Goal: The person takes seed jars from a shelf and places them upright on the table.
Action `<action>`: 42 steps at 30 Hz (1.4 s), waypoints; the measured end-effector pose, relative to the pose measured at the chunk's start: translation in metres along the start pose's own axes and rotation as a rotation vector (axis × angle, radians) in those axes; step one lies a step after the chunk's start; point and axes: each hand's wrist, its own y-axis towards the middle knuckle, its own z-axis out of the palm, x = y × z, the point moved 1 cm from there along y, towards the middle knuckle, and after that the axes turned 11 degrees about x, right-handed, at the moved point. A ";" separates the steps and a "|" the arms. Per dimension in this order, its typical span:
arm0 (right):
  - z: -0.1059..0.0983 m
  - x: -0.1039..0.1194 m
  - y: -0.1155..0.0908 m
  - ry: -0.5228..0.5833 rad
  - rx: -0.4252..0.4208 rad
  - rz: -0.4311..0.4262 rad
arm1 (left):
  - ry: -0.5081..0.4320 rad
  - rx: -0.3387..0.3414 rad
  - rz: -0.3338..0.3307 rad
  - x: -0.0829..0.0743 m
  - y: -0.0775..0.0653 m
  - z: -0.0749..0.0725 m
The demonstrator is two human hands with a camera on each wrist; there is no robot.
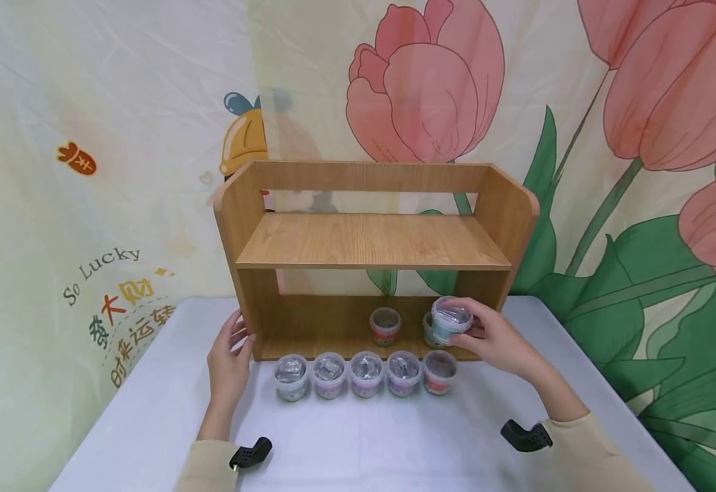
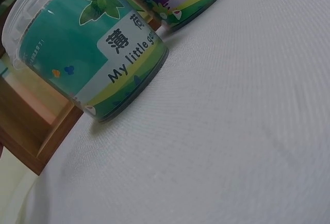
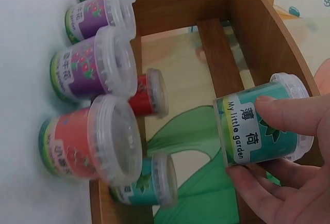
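My right hand point(image 1: 487, 335) pinches a teal lidded plastic cup point(image 3: 258, 126) with a mint-leaf label, thumb on one side and fingers on the other. It holds the cup at the right end of the wooden shelf's lower level, where it overlaps another teal cup point(image 3: 142, 187) in the head view. A red cup point(image 1: 385, 329) stands left of these on the same level. My left hand point(image 1: 229, 362) is at the shelf's left side panel point(image 1: 242, 301), fingers against its outer face. The left wrist view shows another teal cup point(image 2: 93, 48) close by, but not the hand.
Along the shelf's front edge, cups stand in a row on the white tablecloth point(image 1: 358, 444): teal point(image 1: 292, 388) at left, three purple point(image 1: 367, 386) ones, then red point(image 1: 439, 383) at right. The upper shelf board point(image 1: 373, 240) overhangs the lower level.
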 end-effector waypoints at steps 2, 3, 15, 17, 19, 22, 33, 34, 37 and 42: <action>-0.002 -0.003 -0.006 0.002 -0.001 0.013 | -0.001 0.004 -0.001 0.001 0.000 0.000; -0.003 -0.004 -0.010 -0.001 -0.003 0.021 | -0.001 0.006 -0.004 0.002 -0.001 0.000; -0.007 -0.030 -0.041 -0.021 -0.033 0.064 | 0.000 -0.006 0.017 0.006 -0.002 0.001; -0.007 -0.036 -0.047 -0.026 -0.041 0.071 | 0.001 0.000 0.010 0.006 -0.002 0.003; -0.007 -0.042 -0.051 -0.037 -0.054 0.074 | 0.001 0.008 0.005 0.006 -0.002 0.003; -0.007 -0.050 -0.056 -0.052 -0.063 0.067 | 0.002 0.011 0.002 0.004 -0.002 0.003; -0.001 -0.080 -0.066 -0.036 -0.049 0.069 | 0.008 0.015 0.003 0.002 0.000 0.003; -0.001 -0.082 -0.066 -0.032 -0.048 0.070 | 0.009 0.018 -0.003 0.002 0.000 0.004; 0.001 -0.087 -0.067 -0.027 -0.043 0.075 | 0.010 0.019 -0.015 0.002 0.000 0.004; 0.003 -0.091 -0.065 -0.017 -0.040 0.086 | 0.018 0.000 -0.005 0.001 0.002 0.001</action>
